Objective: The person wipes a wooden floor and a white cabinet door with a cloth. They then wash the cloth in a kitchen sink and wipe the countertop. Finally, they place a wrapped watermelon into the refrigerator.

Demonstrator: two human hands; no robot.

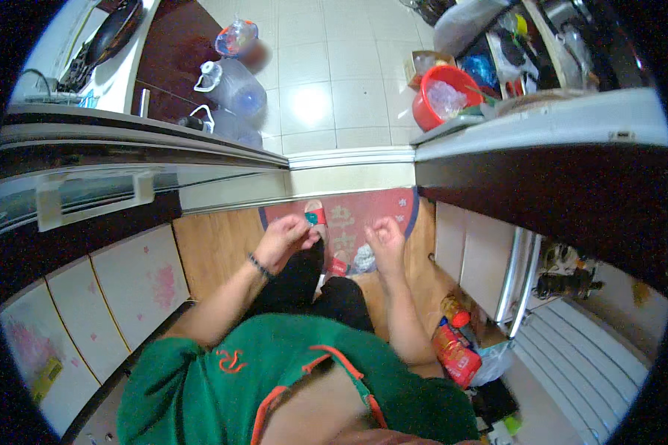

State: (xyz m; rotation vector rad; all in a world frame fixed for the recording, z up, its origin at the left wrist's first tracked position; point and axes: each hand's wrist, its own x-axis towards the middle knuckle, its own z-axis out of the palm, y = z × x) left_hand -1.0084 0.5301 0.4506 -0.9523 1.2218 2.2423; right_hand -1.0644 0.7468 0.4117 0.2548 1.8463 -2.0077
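My left hand [286,236] is raised in front of my body with its fingers curled and pressed together. A dark beaded bracelet [260,266] circles that wrist. Level with it on the right, my right hand [387,239] is also closed, thumb and fingers drawn together. A gap separates the two hands. Whatever either might hold is hidden or too small to make out. Beneath them lies a red doormat [364,215] with a pale pattern and a blue border. On it are my feet in slippers with red and green straps [315,216].
A sliding-door track [351,157] crosses the floor ahead. Beyond it, large clear water bottles [234,89] stand left and a red basin [432,111] right. Cabinets [137,285] line the left. A red package [456,354] and bags lie low right, near a white radiator [579,363].
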